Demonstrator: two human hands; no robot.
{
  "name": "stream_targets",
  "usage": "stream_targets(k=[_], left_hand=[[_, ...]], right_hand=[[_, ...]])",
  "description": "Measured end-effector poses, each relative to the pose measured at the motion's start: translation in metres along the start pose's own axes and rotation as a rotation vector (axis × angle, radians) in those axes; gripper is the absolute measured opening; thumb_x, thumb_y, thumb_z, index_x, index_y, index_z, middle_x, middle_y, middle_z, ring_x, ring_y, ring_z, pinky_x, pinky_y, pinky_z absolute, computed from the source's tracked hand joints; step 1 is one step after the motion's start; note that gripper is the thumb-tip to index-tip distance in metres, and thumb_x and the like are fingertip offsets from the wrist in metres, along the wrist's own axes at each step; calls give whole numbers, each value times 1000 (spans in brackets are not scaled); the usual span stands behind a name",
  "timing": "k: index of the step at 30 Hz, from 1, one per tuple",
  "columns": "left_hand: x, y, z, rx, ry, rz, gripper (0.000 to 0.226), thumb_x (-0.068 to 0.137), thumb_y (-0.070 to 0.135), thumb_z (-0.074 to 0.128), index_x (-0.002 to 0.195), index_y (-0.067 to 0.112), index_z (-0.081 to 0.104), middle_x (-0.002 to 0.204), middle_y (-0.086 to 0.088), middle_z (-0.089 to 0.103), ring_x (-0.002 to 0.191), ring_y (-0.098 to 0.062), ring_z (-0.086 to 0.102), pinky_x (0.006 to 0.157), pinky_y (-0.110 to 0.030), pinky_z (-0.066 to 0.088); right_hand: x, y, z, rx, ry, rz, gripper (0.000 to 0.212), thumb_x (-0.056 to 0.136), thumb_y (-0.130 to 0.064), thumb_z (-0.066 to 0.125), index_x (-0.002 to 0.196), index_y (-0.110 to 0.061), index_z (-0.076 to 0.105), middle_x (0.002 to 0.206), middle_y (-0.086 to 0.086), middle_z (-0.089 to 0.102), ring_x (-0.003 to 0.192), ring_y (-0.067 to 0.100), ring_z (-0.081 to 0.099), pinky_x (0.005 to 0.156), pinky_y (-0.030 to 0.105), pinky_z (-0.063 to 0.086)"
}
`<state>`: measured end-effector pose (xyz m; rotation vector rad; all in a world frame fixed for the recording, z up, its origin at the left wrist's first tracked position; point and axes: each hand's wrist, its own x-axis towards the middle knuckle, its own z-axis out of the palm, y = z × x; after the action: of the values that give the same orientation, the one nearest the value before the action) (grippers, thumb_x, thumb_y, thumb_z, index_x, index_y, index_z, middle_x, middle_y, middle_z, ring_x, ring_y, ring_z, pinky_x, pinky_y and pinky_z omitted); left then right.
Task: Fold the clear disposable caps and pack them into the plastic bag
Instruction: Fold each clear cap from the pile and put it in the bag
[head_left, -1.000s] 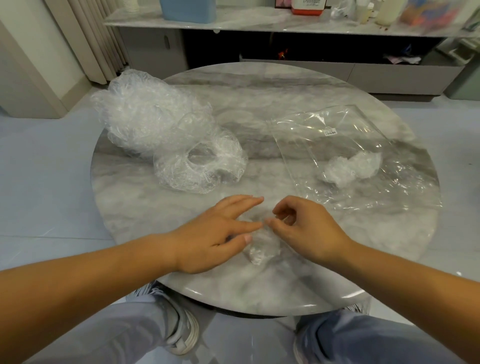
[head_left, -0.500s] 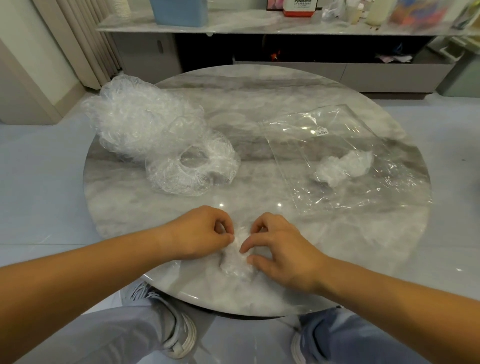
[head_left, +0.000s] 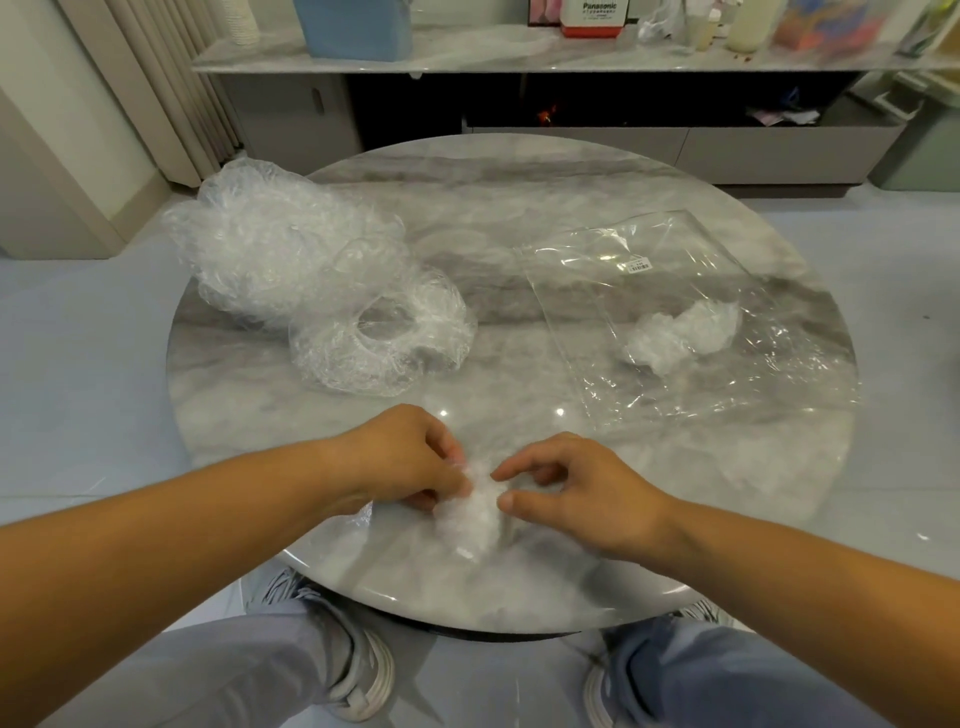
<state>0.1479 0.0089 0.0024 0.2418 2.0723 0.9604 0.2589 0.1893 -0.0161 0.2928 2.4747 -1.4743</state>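
So the cap (head_left: 470, 512) being worked on is squashed into a little whitish wad right between the two hands, sitting on the table (head_left: 519, 208) near the person's edge. The left hand (head_left: 410, 462) has its fingers curled over and is pinching the wad's left side. The right hand (head_left: 576, 493) has thumb and index finger nipped onto the right side, with the other fingers bent and lifted off. My guess is they pinch from opposite sides because this film is springy and would puff back open the second you let go. A loose flap of film pokes out under the left wrist, so I'd say the fold isn't quite done.

Further out beyond the right hand, the plastic bag (head_left: 727, 395) lies flat with a folded cap (head_left: 680, 338) already inside, handy for that hand to drop the next one in. Out past the left hand sits an opened-out cap (head_left: 379, 338), and behind it the pile of loose caps (head_left: 280, 254), so there's plenty left to do.

Versus a second ago: the left hand was laid flat with straight fingers and the cap was barely bunched. Half a second ago both hands had closed in. Now the wad looks tighter. Bag and pile haven't budged.
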Motion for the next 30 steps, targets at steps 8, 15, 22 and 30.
stream_targets(k=[8, 15, 22, 30], left_hand=[[9, 37, 4, -368, -117, -64, 27, 83, -3, 76, 75, 15, 57, 78, -11, 68, 72, -18, 65, 69, -29, 56], [23, 104, 30, -486, -52, 146, 42, 80, -3, 79, 113, 7, 55, 76, -7, 67, 60, -13, 63, 61, -25, 56], [60, 125, 74, 436, 81, 580, 36, 105, 48, 43, 101, 22, 68, 136, -4, 56, 137, -25, 44, 115, -40, 35], [74, 87, 102, 1194, 90, 740, 84, 87, 64, -5, 142, 32, 49, 167, -4, -21, 153, -17, -21, 126, -40, 4]], right_hand=[[-9, -6, -23, 307, 107, 24, 11, 88, -14, 78, 94, -23, 79, 88, 2, 64, 74, 15, 63, 83, 39, 59], [-10, -6, -90, 440, 255, -26, 4, 87, -8, 77, 90, -10, 76, 82, 15, 66, 73, 17, 65, 75, 36, 62], [-6, 32, -164, 364, 565, -15, 24, 91, 5, 64, 82, -17, 68, 70, -2, 56, 53, 3, 52, 57, 19, 47], [-7, 67, -165, 11, 333, 117, 29, 96, -2, 52, 87, -18, 74, 61, 1, 52, 58, 20, 43, 46, 24, 34]])
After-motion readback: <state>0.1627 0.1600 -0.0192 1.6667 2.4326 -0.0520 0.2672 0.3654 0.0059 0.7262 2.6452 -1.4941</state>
